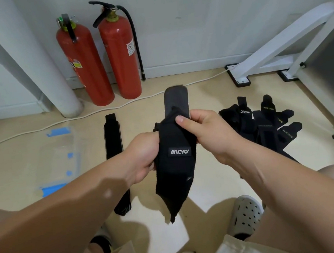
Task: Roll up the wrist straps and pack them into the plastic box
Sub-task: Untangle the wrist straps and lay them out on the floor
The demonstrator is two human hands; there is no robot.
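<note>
Both hands point(144, 157) grip strap point(176, 153); floor point(213, 188) below.

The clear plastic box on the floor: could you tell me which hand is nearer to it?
Left. The left hand grips the strap just right of the plastic box; the right hand is farther right.

Both hands, left hand point(142, 157) and right hand point(212, 135), grip a black wrist strap point(177, 157) above the floor point(213, 184); a strap pile point(268, 122) lies right.
</note>
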